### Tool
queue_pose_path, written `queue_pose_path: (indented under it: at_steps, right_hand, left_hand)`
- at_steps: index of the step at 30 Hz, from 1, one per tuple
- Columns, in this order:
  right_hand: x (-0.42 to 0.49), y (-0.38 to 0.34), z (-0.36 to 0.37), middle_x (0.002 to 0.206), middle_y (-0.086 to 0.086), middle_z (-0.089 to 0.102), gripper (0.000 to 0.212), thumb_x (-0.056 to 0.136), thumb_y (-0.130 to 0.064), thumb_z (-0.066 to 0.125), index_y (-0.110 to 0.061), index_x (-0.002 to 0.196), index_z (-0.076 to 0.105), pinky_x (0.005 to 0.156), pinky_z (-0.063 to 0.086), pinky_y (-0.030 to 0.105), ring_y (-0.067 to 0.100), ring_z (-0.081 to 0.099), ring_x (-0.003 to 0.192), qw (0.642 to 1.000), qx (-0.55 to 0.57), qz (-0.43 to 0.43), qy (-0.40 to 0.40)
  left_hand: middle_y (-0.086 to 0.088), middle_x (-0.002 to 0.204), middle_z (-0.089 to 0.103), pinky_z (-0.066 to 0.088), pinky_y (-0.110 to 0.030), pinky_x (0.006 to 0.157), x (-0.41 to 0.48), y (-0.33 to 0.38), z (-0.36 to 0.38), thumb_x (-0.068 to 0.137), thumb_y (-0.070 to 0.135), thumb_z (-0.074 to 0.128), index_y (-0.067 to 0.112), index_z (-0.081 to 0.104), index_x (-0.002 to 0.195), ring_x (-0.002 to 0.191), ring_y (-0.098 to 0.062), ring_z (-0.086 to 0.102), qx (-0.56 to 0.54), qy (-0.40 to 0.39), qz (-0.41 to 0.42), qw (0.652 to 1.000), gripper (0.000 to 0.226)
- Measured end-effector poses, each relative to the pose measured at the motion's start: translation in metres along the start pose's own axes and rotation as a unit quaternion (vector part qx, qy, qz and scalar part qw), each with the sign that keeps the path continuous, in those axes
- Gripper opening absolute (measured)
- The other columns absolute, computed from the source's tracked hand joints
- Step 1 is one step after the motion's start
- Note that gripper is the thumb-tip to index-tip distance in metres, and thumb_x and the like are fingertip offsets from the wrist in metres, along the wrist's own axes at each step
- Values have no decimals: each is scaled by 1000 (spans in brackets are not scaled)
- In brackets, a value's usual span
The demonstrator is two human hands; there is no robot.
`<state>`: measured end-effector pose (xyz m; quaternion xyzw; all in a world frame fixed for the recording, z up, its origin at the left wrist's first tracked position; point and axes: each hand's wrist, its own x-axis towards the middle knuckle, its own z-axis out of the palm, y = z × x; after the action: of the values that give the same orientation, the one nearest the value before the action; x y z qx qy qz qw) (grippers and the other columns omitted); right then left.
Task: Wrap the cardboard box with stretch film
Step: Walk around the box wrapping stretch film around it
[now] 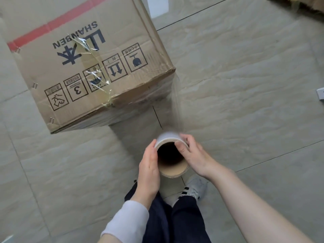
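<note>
Clear stretch film roll (173, 171) on a tan cardboard core stands upright, gripped by my left hand (149, 165) and right hand (191, 155). The brown cardboard box (87, 58) sits on the tiled floor (245, 85) ahead-left, with film stretched to its near corner.

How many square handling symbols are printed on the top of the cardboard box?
5, in a row along the near edge of the brown cardboard box: goblet, arrows, umbrella, numeral 3, last symbol by the left corner. None looks hidden.
</note>
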<state>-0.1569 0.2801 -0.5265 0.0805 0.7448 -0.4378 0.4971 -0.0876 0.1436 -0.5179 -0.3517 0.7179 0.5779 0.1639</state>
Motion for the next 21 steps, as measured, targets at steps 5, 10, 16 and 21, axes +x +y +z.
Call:
queue_pose_path:
  at_steps: [5, 10, 16, 21]
  right_hand:
    - [21, -4, 16, 141, 4, 47, 69, 85, -59, 47, -16, 139, 37, 104, 37, 32, 20, 46, 127, 997, -74, -8, -8]
    - [18, 1, 19, 142, 0, 46, 55, 90, -44, 49, -15, 136, 43, 105, 32, 28, 16, 44, 129, 999, -2, -6, 39]
    - [1, 21, 57, 155, -8, 24, 99, 67, -83, 33, -25, 147, 29, 118, 14, 31, 11, 23, 141, 973, 178, 44, 140]
    - [-10, 29, 103, 147, -13, 31, 134, 39, -101, 29, -24, 148, 27, 116, 19, 29, 5, 28, 134, 943, 278, 59, 173]
  left_hand:
    - [9, 131, 54, 35, -18, 104, 6, -23, -36, 84, 62, 28, 20, 48, 130, 118, 6, 47, 36, -94, -9, 995, 66]
    - [18, 146, 25, 12, -11, 106, 54, 0, -47, 98, 45, 32, 27, 31, 143, 136, 4, 19, 154, -209, 40, 965, 49]
    - [15, 130, 48, 26, -4, 93, 66, 1, -49, 100, 36, 34, 22, 46, 135, 121, 0, 41, 216, -276, 78, 933, 40]
    - [14, 133, 48, 26, -2, 94, 26, -23, -63, 93, 55, 31, 22, 44, 135, 121, 4, 40, 170, -195, 65, 964, 56]
